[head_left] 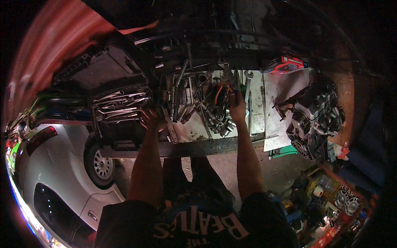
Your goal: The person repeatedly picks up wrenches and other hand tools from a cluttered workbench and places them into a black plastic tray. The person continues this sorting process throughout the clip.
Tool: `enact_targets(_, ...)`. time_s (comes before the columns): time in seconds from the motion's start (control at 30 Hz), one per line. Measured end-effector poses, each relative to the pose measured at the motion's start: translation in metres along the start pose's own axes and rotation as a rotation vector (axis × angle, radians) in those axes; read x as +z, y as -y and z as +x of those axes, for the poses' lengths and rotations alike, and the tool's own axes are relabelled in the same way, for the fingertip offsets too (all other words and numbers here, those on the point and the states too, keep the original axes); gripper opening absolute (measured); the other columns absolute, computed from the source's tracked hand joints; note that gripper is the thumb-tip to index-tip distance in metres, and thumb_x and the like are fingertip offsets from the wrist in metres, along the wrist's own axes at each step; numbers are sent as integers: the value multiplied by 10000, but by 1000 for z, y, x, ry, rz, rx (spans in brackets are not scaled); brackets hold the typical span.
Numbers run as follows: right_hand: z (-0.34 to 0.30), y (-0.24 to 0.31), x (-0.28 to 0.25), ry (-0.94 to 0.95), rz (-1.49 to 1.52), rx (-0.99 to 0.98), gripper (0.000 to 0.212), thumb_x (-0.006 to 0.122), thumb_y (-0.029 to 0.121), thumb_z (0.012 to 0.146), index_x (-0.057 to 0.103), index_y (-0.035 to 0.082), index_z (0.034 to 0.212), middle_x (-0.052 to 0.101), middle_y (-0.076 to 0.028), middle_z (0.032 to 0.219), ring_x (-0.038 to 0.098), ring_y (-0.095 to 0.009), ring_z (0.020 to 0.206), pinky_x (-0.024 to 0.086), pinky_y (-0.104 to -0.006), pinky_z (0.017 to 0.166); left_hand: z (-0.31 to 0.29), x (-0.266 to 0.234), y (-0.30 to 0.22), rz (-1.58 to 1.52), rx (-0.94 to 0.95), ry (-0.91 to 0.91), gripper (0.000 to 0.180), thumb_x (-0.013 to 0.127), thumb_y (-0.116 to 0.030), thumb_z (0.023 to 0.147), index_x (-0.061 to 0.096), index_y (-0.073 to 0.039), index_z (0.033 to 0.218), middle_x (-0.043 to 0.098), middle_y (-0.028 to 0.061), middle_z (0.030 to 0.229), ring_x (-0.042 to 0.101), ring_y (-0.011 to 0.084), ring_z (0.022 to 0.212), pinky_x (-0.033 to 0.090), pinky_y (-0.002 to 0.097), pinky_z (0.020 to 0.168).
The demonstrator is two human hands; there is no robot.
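My left hand (153, 119) rests with its fingers apart at the right edge of an open black tool case (118, 132). Several silver wrenches (120, 109) lie in that case, just left of the hand. A combination wrench (170, 128) lies right beside my left hand. My right hand (237, 108) reaches over the tools on the bench with its fingers curled; what they hold, if anything, is dark and unclear. Close to its fingertips is an orange-handled tool (219, 93). Sockets (226, 130) lie in a heap below, and a long wrench (248, 89) stands to the right.
A greasy metal engine part (316, 111) sits at the bench's right end, near a red box (286, 65). Below the bench's left side is a silver car (62, 165). An orange-red cart (331, 231) with wheel covers stands at lower right.
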State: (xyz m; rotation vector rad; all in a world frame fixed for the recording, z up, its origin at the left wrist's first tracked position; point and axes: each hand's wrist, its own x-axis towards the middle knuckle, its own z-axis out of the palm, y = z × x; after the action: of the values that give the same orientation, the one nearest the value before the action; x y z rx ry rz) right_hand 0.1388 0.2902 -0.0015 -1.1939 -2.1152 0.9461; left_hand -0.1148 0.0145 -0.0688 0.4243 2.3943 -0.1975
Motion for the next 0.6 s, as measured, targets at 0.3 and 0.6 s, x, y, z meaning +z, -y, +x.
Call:
enact_targets(0.3,2,-13,-24,112,-301,-53,328,597,251,843,580,13,1069,611,-229,956,595,-407,826,476,-498,712,-20,-24,-21,-14,-8,41,1148,644,-524,709,-98,-99,1474,-233,199,1504,-25,436,1404,33,602,1102)
enact_targets(0.6,-31,48,39,231,-426,-66,357,600,276,824,553,123,1143,623,-170,982,619,-368,872,499,-484,754,-19,-24,-16,-8,-25,54,1218,712,-519,659,-85,-87,1473,-244,207,1497,-30,430,1406,59,589,1107)
